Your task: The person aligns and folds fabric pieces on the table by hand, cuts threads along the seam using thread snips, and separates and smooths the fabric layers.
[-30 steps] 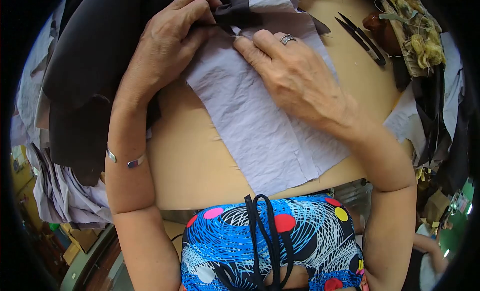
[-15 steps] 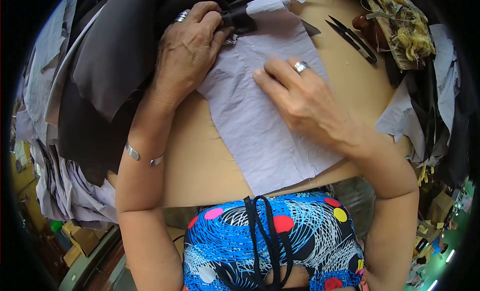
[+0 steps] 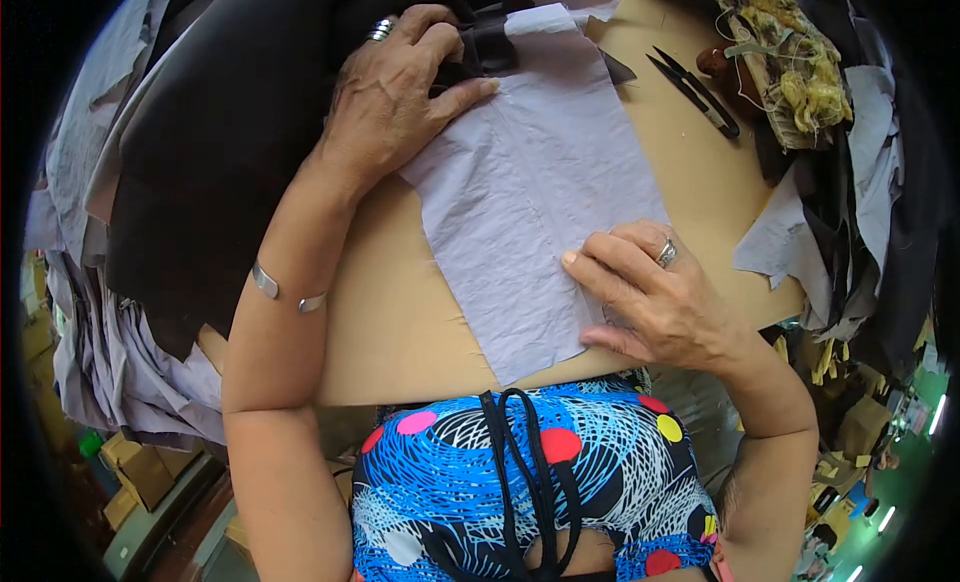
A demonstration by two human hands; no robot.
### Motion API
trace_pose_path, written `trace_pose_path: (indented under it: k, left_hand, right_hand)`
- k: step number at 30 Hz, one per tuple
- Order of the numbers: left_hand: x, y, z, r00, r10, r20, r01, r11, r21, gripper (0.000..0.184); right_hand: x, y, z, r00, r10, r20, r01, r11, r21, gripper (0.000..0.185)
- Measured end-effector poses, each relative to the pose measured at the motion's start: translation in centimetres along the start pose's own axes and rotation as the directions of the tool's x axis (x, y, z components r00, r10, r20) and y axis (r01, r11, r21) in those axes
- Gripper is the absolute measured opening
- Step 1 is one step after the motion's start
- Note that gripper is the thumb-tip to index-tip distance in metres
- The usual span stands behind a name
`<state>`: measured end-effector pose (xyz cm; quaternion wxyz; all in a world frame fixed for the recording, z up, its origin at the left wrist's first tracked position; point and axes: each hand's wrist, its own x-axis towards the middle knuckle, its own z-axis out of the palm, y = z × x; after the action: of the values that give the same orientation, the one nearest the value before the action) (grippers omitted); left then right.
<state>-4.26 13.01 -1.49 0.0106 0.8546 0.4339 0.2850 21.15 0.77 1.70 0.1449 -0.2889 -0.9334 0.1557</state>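
Observation:
A pale lavender piece of cloth (image 3: 520, 202) lies lengthwise on the tan tabletop, a seam line running down it. At its far left corner, my left hand (image 3: 390, 102) has its fingers curled over dark cloth (image 3: 490, 42), and its thumb presses on the lavender piece by the seam. The exact grip of those fingertips is partly hidden. My right hand (image 3: 650, 292) rests on the near right part of the lavender cloth, fingers stretched along the surface and thumb apart near the lower edge. Both hands wear a ring.
Black thread snips (image 3: 697, 94) lie at the back right, beside a block wound with yellow threads (image 3: 800, 62). Large dark cloth pieces (image 3: 215, 172) pile up on the left. More grey and dark scraps (image 3: 790, 237) hang over the right table edge.
My right hand has moved down along the cloth toward the near edge. My left thumb has stretched out over the seam. The dark pile on the left has shifted slightly.

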Motion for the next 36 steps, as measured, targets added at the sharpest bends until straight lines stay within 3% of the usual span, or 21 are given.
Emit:
trace_pose_path:
  k: [3,6,9,12,15,18,21,24,27,30,36]
  left_hand:
    - [0.0,-0.3,0.0,1.000,-0.007,0.000,0.007,1.000,0.008,0.036]
    - [0.3,-1.4,-0.1,0.999,-0.028,0.038,0.030,0.998,-0.063,0.037]
    - [0.3,-1.9,-0.4,0.997,-0.042,0.072,0.048,0.995,-0.091,0.038]
    - [0.2,-2.3,0.0,1.000,0.014,0.008,-0.013,0.998,-0.065,0.037]
    - [0.1,-2.3,0.3,0.999,-0.027,0.019,0.028,0.998,-0.053,0.038]
    - [0.1,-2.2,0.3,0.999,-0.036,0.011,0.037,0.999,-0.039,0.038]
    - [0.1,-2.1,0.2,0.999,-0.037,0.008,0.037,0.996,-0.079,0.038]
    - [0.1,-2.1,0.1,1.000,-0.025,0.011,0.025,0.998,-0.058,0.039]
    - [0.1,-2.1,0.1,1.000,-0.027,0.009,0.028,0.998,-0.053,0.039]
    - [0.1,-2.0,0.2,0.998,-0.054,0.012,0.054,0.997,-0.060,0.037]
    - [0.1,-2.2,0.3,0.999,-0.045,0.021,0.046,0.996,-0.072,0.038]
  right_hand:
    - [-0.4,0.6,1.1,0.989,-0.124,-0.077,0.117,0.989,-0.089,0.044]
    - [0.0,0.6,0.2,0.993,-0.110,-0.042,0.111,0.994,0.008,0.044]
    - [0.3,0.5,-0.5,0.989,-0.149,0.023,0.149,0.989,-0.007,0.045]
    - [0.4,0.4,-0.4,0.981,-0.194,0.028,0.194,0.981,-0.026,0.042]
    - [0.3,0.4,1.2,0.956,-0.292,-0.031,0.270,0.915,-0.301,0.037]
    - [0.2,0.5,2.3,0.959,-0.268,-0.092,0.235,0.934,-0.269,0.033]
    - [0.7,1.1,2.4,0.967,-0.230,-0.110,0.218,0.969,-0.114,0.038]
    - [1.5,1.2,2.3,0.990,-0.138,-0.037,0.140,0.990,0.036,0.045]
    - [2.1,0.8,1.9,0.990,-0.126,-0.067,0.131,0.988,0.077,0.050]
    - [2.3,0.8,1.2,0.990,-0.130,-0.059,0.137,0.980,0.144,0.045]
    - [1.7,0.9,2.1,0.922,-0.284,-0.264,0.264,0.958,-0.108,0.030]
